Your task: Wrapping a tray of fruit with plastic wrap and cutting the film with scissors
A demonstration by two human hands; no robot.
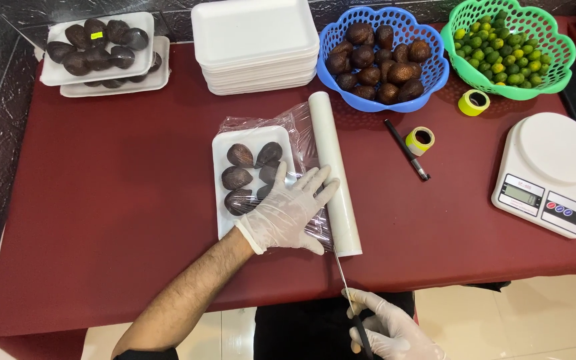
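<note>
- The left hand [288, 213], gloved white, lies flat with fingers [315, 183] spread on the clear film over a white foam tray [225, 220].
- Under and just beyond those fingertips sit dark brown, scaly, teardrop-shaped fruits [240, 155].
- Touching the fingertips' right side lies the cling film roll [338, 200].
- The right hand [391, 330] has fingers curled around a knife [347, 293], its thin blade pointing at the roll's near end.

Dark red tablecloth [115, 200], white foam tray [221, 220] centre frame, dark brown scaly fruit [239, 155], blue lattice basket [435, 80] top, green lattice basket [558, 60] upper right, white gloved left hand [288, 212], white scale [548, 173], yellow tape rolls [473, 102]
</note>
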